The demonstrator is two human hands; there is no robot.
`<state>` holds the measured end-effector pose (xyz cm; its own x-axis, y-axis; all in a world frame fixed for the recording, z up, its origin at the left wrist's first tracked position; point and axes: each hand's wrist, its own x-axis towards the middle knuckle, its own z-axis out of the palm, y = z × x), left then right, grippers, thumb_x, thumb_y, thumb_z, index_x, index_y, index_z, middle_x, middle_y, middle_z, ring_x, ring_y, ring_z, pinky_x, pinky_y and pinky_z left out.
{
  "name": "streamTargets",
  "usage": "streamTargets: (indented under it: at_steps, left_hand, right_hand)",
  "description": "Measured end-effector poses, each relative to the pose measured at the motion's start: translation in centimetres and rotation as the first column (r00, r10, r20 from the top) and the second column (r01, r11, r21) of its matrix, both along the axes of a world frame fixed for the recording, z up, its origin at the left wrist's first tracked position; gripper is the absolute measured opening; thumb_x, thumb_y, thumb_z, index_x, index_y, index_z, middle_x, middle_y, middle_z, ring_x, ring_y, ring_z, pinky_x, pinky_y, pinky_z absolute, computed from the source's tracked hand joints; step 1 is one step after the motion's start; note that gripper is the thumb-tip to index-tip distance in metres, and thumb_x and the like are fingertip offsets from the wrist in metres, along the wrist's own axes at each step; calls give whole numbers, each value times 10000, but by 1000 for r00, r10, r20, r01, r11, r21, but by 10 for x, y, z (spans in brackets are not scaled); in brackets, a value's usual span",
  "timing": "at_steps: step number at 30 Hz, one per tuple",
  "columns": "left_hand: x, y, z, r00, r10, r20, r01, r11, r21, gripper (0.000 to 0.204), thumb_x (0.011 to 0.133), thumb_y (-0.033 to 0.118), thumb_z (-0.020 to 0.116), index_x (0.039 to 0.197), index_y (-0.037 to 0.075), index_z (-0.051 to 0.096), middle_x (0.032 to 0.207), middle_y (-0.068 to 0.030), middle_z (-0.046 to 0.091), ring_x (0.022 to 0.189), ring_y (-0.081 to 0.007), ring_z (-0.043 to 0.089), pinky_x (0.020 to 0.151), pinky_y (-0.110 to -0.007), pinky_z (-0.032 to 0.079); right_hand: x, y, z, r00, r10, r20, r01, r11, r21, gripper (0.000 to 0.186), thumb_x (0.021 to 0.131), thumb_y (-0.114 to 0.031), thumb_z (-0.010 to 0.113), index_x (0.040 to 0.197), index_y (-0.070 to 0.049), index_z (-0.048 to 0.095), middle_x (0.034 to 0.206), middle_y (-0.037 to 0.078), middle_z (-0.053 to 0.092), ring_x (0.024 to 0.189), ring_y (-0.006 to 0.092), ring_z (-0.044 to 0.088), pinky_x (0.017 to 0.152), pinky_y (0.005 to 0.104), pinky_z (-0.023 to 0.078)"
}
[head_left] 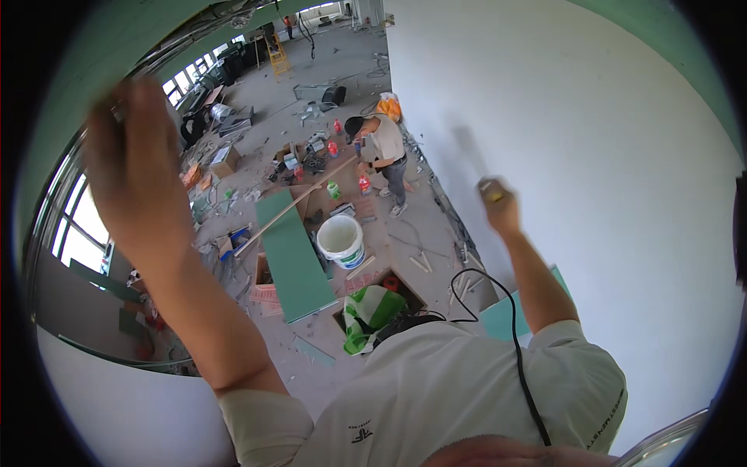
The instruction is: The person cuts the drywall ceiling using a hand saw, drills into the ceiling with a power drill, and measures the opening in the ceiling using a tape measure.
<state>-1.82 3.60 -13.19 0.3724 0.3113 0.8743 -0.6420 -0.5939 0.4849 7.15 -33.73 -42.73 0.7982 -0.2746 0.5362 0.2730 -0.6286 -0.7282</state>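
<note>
White wall (607,171) fills the space in front of the right hand (498,204), smooth and evenly coloured as far as it shows, with no bare patch, seam or mark to tell finished from unfinished. That hand is closed around a small tool with a yellowish handle (490,189), held just off or against the wall; the blur hides whether it touches and what kind of tool it is. Judging from the even surface, most of the wall work near this hand looks done, though what remains cannot be told.

The left hand (132,167) is raised high, fingers spread and flat, pressed toward a green board (70,86) overhead; it holds nothing, and the blur hides whether it touches.

Far below both hands lies the floor (405,233), littered with offcuts. A long green panel (292,261) lies there beside a white bucket (341,240), an open box with a green-and-white bag (369,311), and a co-worker (383,152) bending over some bottles. A black cable (506,311) runs up over the person's right shoulder.
</note>
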Motion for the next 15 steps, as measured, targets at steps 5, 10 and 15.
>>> streamTargets:
  at_steps: [5, 10, 15]
  left_hand:
    - [12, 95, -160, 798, -339, -498, 54, 864, -501, 239, 947, 201, 438, 741, 107, 514, 564, 2, 436, 525, -86, 343, 496, -234, 258]
    - [-54, 185, -430, 607, -726, -323, -256, 207, -944, 196, 929, 114, 479, 757, 75, 565, 662, -42, 556, 509, -97, 466, 450, -190, 356]
    - [-154, 186, -578, 582, -744, -327, -318, 162, -934, 159, 928, 89, 474, 817, 41, 577, 689, -65, 583, 510, -118, 495, 427, -199, 376]
  right_hand:
    - [10, 63, -179, 770, 197, -606, -368, 914, -171, 336, 813, -282, 612, 1058, -53, 624, 811, 147, 666, 707, 337, 620, 669, 409, 489]
    - [25, 115, -276, 661, 191, -726, -576, 749, -327, 324, 777, -195, 569, 1048, -29, 625, 897, 200, 687, 836, 416, 638, 765, 468, 508]
    - [16, 160, -320, 542, 281, -792, -760, 565, -320, 282, 780, -148, 549, 1020, -25, 633, 916, 197, 692, 881, 412, 646, 800, 470, 511]
